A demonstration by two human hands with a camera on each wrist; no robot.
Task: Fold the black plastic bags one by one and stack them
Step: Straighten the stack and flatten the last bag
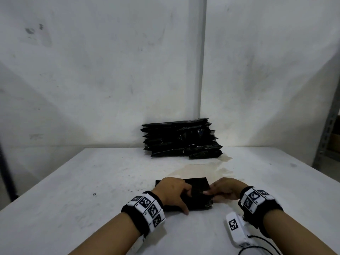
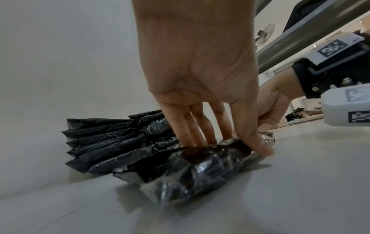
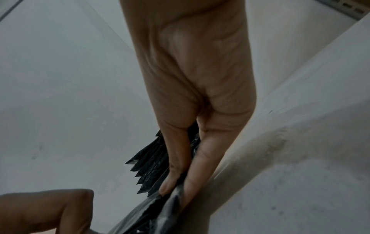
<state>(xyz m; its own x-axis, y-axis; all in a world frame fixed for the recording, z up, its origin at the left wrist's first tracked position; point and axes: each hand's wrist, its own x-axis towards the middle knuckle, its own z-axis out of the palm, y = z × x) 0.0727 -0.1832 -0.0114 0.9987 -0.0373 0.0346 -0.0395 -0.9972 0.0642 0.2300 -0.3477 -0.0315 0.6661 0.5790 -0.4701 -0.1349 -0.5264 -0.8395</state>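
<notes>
A black plastic bag [image 1: 197, 184], partly folded, lies flat on the white table near its front edge. My left hand [image 1: 176, 194] presses down on the bag's left half with straight fingers [image 2: 200, 126], thumb at the near edge. My right hand [image 1: 219, 192] pinches the bag's right edge [image 3: 152, 212] between thumb and finger [image 3: 202, 171]. In the left wrist view the bag [image 2: 200, 171] looks crinkled and several layers thick. A stack of folded black bags [image 1: 181, 138] stands at the back against the wall corner, also visible as the stack [image 2: 112, 142] behind the left hand's fingers.
The white table [image 1: 82, 181] is scuffed, with a yellowish stain [image 1: 200, 169] between the bag and the stack. White walls meet in a corner behind the stack. A grey metal shelf upright [image 1: 329, 129] stands at the far right.
</notes>
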